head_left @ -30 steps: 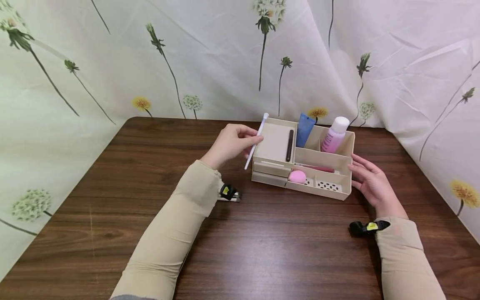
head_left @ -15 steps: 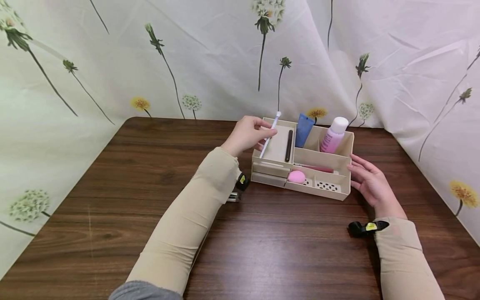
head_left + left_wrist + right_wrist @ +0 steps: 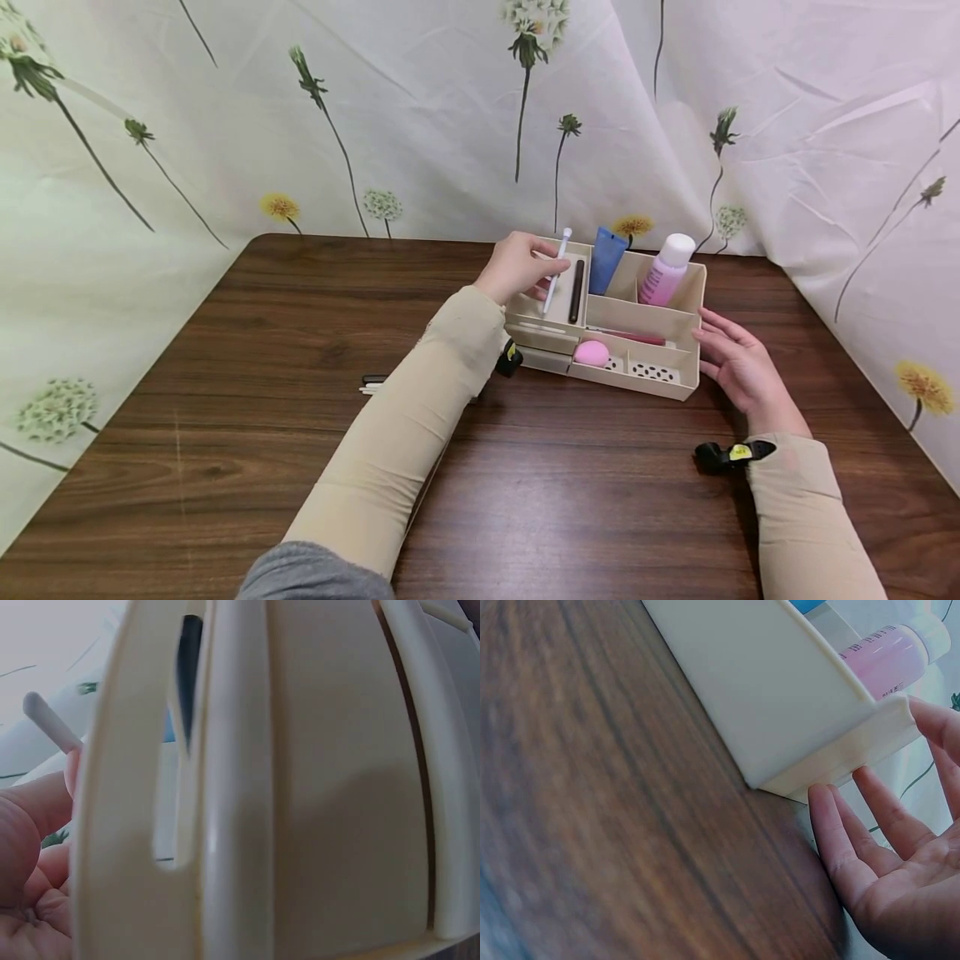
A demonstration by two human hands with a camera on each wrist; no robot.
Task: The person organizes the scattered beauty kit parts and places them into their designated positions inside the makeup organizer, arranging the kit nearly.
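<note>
My left hand pinches a slim white makeup brush between thumb and fingers, tilted above the top tray of a cream desk organizer. A dark brown pencil-like stick lies in that tray, just right of the brush. In the left wrist view the organizer's drawer fronts fill most of the picture, with one white end of the brush at the left. My right hand rests its extended fingertips against the organizer's right side wall.
The organizer also holds a blue tube, a pink bottle with a white cap, a pink makeup sponge and a red stick. Thin sticks lie on the wooden table, partly hidden by my left arm. A floral curtain hangs behind.
My left hand has carried the brush rightward, from the organizer's left edge to over its top tray beside the brown stick. My right hand stays in place.
</note>
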